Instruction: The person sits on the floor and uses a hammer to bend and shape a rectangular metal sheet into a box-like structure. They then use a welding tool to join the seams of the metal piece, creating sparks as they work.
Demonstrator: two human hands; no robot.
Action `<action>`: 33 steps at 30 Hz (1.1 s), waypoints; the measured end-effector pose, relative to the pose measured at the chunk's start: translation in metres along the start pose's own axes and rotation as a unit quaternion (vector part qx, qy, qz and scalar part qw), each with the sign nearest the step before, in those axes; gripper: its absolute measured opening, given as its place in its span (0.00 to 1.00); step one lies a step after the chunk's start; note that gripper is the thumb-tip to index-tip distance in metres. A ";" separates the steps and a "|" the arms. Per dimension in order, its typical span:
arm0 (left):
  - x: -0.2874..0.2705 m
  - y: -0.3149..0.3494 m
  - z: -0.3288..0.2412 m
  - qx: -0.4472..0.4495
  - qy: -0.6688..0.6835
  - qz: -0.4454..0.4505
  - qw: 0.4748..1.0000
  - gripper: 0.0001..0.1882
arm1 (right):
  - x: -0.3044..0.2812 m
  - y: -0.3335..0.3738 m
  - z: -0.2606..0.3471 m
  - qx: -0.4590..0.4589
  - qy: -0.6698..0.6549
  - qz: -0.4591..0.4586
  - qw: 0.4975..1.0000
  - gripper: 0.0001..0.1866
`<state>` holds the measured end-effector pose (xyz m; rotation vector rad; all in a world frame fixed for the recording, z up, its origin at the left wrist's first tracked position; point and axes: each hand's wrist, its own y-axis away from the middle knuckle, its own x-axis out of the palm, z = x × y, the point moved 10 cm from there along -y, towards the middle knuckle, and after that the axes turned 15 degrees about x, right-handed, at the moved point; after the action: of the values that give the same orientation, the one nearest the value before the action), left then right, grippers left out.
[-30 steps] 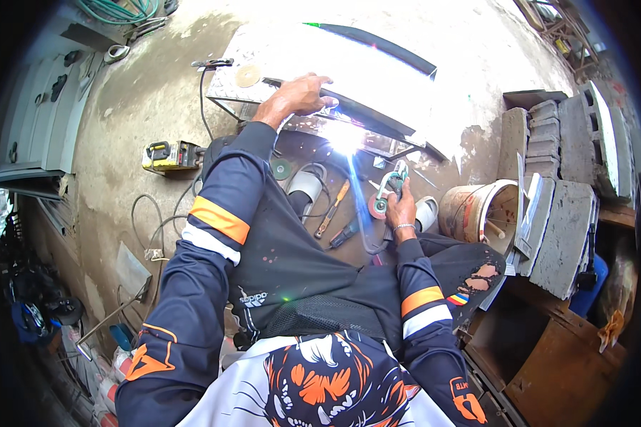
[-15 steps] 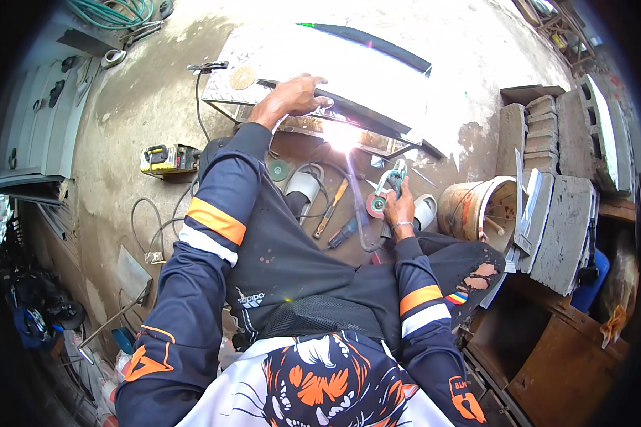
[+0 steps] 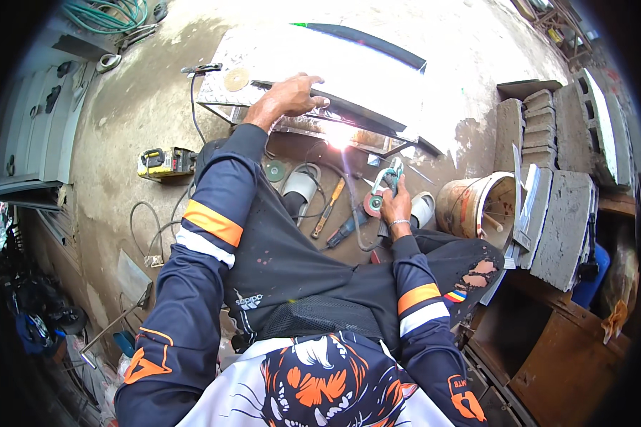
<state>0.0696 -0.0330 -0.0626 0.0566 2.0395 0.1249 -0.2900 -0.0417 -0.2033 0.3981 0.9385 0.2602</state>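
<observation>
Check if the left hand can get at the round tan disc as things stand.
Likely yes: the tan disc lies uncovered just left of the left hand, with nothing visible blocking it. The hand would probably have to leave the dark bar first.

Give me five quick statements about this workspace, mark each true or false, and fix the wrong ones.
1. The left hand touches the dark bar. True.
2. The right hand is empty. False: the right hand holds a green tool.
3. A bright light glows below the bar. True.
4. The bucket is left of the legs. False: the bucket is on the right.
5. The yellow box stands on the floor. True.
</observation>
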 end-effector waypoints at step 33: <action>0.005 -0.006 -0.004 0.003 -0.005 0.016 1.000 0.32 | -0.007 0.006 0.010 0.020 0.003 0.017 1.000 0.38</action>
<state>0.0639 -0.0390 -0.0661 0.0936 2.0303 0.1389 -0.2860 -0.0416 -0.1903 0.4515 0.9443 0.2739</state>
